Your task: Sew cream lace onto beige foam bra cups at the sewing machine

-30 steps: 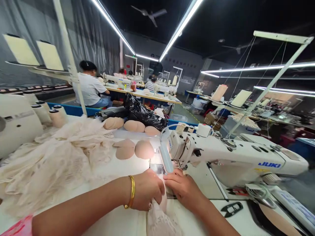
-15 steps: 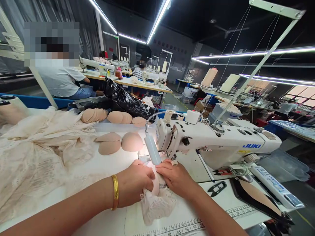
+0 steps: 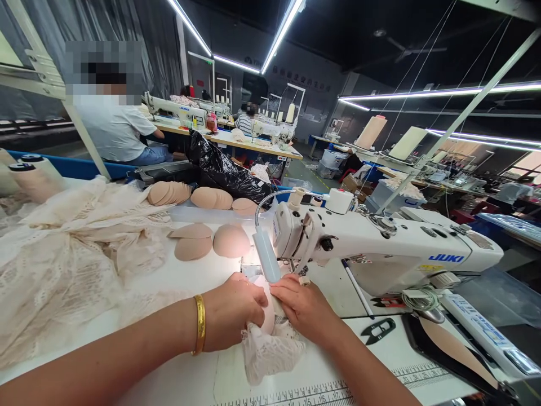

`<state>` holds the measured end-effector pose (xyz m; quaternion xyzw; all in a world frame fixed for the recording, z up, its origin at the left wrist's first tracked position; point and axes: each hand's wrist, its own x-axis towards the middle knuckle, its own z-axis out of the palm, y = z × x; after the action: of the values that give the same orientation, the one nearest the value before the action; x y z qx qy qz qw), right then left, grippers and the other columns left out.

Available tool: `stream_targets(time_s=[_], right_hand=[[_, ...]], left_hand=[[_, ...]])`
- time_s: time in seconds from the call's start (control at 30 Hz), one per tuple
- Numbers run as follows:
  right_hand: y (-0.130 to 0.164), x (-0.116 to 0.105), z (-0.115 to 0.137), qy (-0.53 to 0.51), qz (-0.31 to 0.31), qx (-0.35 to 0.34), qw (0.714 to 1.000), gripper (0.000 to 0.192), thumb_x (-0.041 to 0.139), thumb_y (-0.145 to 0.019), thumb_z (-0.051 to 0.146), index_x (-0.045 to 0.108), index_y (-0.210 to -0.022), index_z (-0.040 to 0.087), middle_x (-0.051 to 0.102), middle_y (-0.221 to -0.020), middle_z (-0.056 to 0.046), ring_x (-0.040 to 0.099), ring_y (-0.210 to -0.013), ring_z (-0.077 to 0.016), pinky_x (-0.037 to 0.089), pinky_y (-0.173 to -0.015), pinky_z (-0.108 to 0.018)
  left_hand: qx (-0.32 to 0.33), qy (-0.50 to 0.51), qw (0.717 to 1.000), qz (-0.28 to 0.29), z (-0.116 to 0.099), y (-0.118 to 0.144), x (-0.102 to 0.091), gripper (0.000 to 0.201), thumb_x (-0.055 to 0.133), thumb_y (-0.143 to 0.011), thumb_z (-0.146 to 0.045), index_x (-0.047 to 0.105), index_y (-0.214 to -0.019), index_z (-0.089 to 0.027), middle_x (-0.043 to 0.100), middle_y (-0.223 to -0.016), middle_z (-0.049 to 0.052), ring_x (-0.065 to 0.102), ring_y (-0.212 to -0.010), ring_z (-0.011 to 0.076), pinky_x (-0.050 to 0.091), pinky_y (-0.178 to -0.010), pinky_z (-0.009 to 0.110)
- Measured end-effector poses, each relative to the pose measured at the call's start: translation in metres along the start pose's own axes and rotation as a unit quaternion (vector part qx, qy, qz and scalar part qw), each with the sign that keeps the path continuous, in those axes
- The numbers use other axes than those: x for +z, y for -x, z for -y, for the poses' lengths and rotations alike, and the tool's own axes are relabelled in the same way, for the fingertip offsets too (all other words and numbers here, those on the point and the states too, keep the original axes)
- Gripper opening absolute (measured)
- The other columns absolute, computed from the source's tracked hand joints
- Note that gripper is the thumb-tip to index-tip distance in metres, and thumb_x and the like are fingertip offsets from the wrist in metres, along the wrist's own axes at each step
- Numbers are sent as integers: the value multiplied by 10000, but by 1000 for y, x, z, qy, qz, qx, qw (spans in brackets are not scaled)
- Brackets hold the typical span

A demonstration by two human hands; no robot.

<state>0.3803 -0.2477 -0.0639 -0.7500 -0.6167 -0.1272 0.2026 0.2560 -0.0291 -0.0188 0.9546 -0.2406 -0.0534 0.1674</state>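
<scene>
My left hand (image 3: 236, 309) is closed on cream lace fabric (image 3: 273, 352) and a pale pink bra cup (image 3: 267, 317), just in front of the needle area of a white JUKI sewing machine (image 3: 380, 239). From the other side, my right hand (image 3: 310, 309) grips the edge of the same piece, fingers drawn together beneath the machine head. A small lamp (image 3: 267, 256) on a bendy neck lights the spot and hides part of the fingertips. The lace hangs in folds toward me. Needle and presser foot are mostly hidden.
Loose beige cups (image 3: 231, 241) lie beyond my left hand, with stacked cups (image 3: 211, 197) behind. Heaped lace (image 3: 84, 237) covers the left side. Thread snips (image 3: 378, 331), a white pen (image 3: 357, 288) and a printed ruler (image 3: 321, 395) lie rightward. A person (image 3: 112, 129) sits at the back left.
The view has shifted slightly, so the surroundings appear farther right. Both hands keep their hold on the cup and lace, with barely any movement against the machine.
</scene>
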Motion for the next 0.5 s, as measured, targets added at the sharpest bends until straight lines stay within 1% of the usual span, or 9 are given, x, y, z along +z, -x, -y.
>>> stream_targets(time_s=[0.1, 0.23, 0.37, 0.5], right_hand=[[0, 0, 0, 0, -6, -5, 1000, 330, 531, -963, 13, 686, -1125, 255, 779, -1058, -44, 687, -910, -217, 516, -751, -313], [0, 0, 0, 14, -9, -7, 1000, 336, 533, -955, 13, 677, -1132, 259, 772, -1054, -44, 676, -891, -211, 509, -732, -305], [-2, 0, 0, 12, -15, -1, 1000, 357, 493, -929, -10, 674, -1092, 251, 753, -985, -33, 660, -900, -214, 481, -704, -299], [-2, 1, -2, 13, -18, 3, 1000, 352, 467, -918, -18, 669, -1042, 243, 714, -902, -29, 643, -882, -216, 427, -639, -295]], left_hand=[[11, 6, 1000, -4, 3, 0, 1, 304, 684, -652, 6, 759, -810, -243, 747, -1244, 20, 727, -1029, 309, 488, -982, 508], [22, -2, 1000, -16, 8, 0, -3, 330, 679, -634, 4, 768, -832, -244, 756, -1243, 20, 724, -1035, 298, 482, -969, 467], [14, -3, 1000, -9, 17, -2, -6, 410, 641, -614, 9, 775, -895, -259, 743, -1303, 12, 711, -1092, 293, 469, -984, 437], [11, 6, 1000, -21, 31, -7, -1, 392, 645, -578, 11, 763, -832, -263, 748, -1279, -20, 704, -1059, 284, 443, -968, 415]])
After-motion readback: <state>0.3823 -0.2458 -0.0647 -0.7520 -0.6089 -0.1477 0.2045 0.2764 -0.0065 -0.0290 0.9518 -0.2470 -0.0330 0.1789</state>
